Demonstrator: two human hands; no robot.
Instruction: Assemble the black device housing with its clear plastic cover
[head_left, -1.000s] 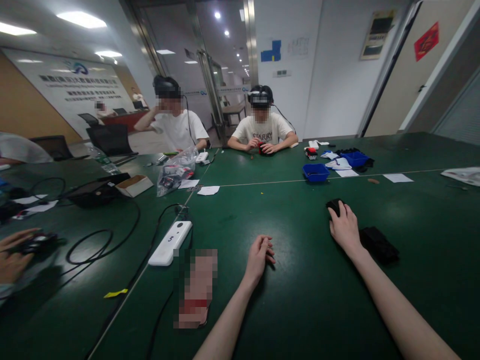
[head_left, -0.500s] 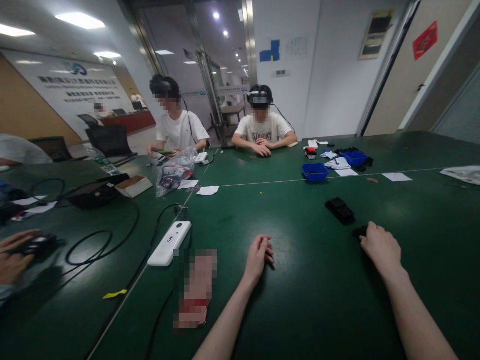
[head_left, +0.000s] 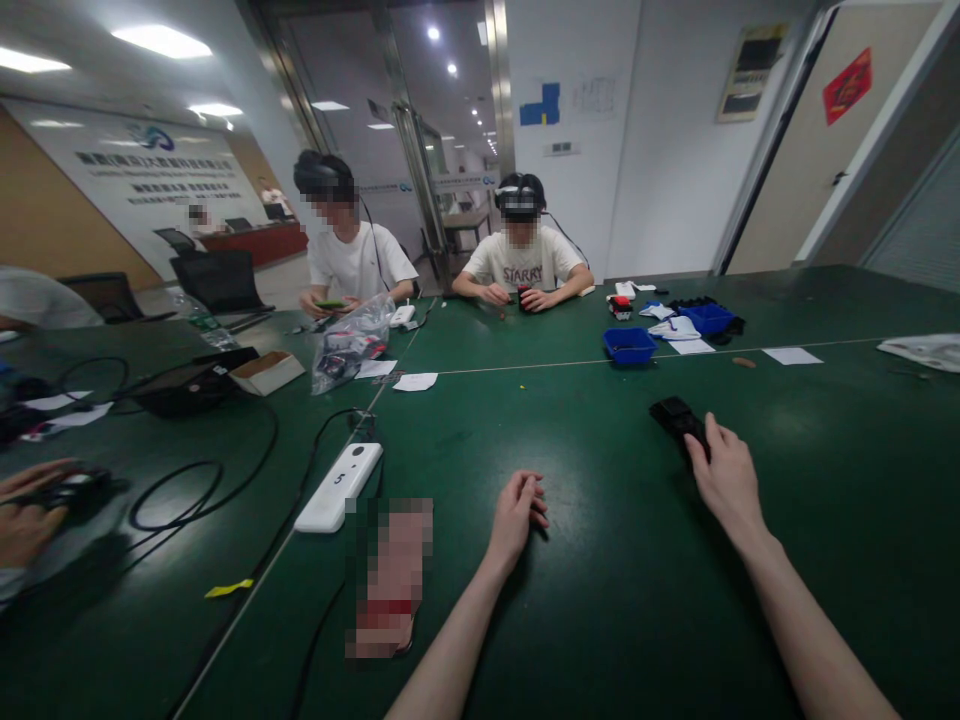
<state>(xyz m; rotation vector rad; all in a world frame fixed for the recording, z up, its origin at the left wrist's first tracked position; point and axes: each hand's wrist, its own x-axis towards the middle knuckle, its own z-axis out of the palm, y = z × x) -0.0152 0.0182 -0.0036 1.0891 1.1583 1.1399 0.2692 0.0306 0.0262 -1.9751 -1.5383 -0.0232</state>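
Observation:
My right hand [head_left: 726, 478] reaches forward over the green table [head_left: 585, 440], its fingers closed round the near end of a flat black piece [head_left: 677, 417]. Only the far part of that piece shows beyond my fingertips. My left hand [head_left: 517, 515] rests on the table in the middle, its fingers loosely curled under with nothing visible in them.
A white power strip [head_left: 337, 487] with black cables [head_left: 195, 490] lies to the left. A blue tray [head_left: 631, 344], papers and a plastic bag [head_left: 351, 342] sit further back. Two people sit opposite, and another person's hand [head_left: 26, 515] holds a black object at the left edge.
My right hand went from the far black piece back to the black piece at the right, then forward and left again. That second piece no longer lies at the right. My left hand stayed still.

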